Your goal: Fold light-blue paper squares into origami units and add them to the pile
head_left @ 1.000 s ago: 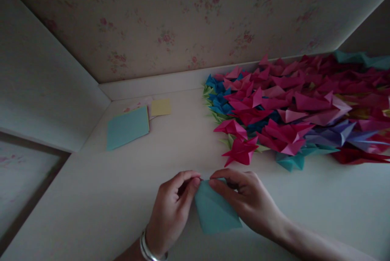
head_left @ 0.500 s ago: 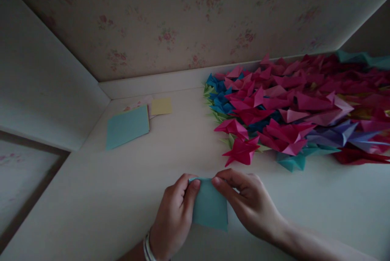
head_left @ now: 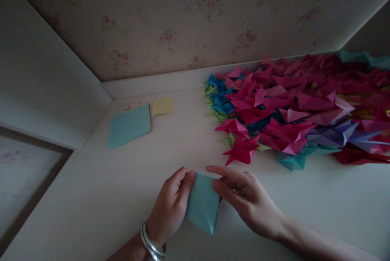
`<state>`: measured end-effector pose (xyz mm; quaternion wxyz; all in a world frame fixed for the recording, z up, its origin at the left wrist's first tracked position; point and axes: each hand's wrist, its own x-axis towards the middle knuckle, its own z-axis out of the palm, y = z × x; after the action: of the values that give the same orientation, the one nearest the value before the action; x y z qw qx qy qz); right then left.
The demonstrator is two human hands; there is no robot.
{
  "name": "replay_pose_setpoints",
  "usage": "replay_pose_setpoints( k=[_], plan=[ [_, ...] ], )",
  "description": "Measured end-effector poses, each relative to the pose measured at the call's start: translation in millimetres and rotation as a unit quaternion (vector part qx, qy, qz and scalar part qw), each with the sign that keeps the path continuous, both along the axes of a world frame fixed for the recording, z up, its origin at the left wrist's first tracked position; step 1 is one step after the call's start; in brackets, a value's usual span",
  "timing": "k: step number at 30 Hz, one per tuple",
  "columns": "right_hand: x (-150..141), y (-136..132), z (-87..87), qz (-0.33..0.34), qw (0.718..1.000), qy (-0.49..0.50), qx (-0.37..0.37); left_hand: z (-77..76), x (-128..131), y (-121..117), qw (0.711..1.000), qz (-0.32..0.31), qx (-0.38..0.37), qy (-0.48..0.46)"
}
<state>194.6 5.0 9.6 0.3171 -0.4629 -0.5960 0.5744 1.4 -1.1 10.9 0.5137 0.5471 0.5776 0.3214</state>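
A folded teal paper (head_left: pixel 202 206) lies on the white table (head_left: pixel 122 188) near the front edge, its point toward me. My left hand (head_left: pixel 172 206), with silver bangles at the wrist, has its fingers curled and presses the paper's left top edge. Beside it, my right hand (head_left: pixel 243 200) rests fingertips on the paper's upper right side, with the index finger stretched out over the top corner.
A big heap of folded paper shapes (head_left: pixel 292 110), mostly pink with blue, green, purple and teal, fills the right back of the table. A teal paper stack (head_left: pixel 129 126) and a yellow pad (head_left: pixel 162 106) lie at the back left, near the floral wall (head_left: pixel 183 21).
The teal paper has been folded narrower and turned, its point now toward me. My right index finger has stretched out across the top; my left hand shifted slightly up and left.
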Motion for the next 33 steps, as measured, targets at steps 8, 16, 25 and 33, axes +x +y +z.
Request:
replay_pose_setpoints(
  k=[8, 16, 25, 33],
  plan=[
    [9, 0, 7.9, 0.099, 0.995, 0.01, 0.011, -10.2, -2, 3, 0.966, 0.042, -0.173, -0.19],
    [7, 2, 4.0, 0.043, 0.991, -0.001, 0.126, -9.8, -3, 3, 0.966, 0.026, -0.196, -0.167],
    [6, 5, -2.7, -0.047, 0.962, -0.01, 0.27, 10.1, -7, -2, 0.963, 0.009, -0.128, -0.237],
    [4, 4, -8.7, -0.098, 0.944, -0.036, 0.312, 3.5, -9, -7, 0.956, -0.048, -0.146, -0.248]
  ],
)
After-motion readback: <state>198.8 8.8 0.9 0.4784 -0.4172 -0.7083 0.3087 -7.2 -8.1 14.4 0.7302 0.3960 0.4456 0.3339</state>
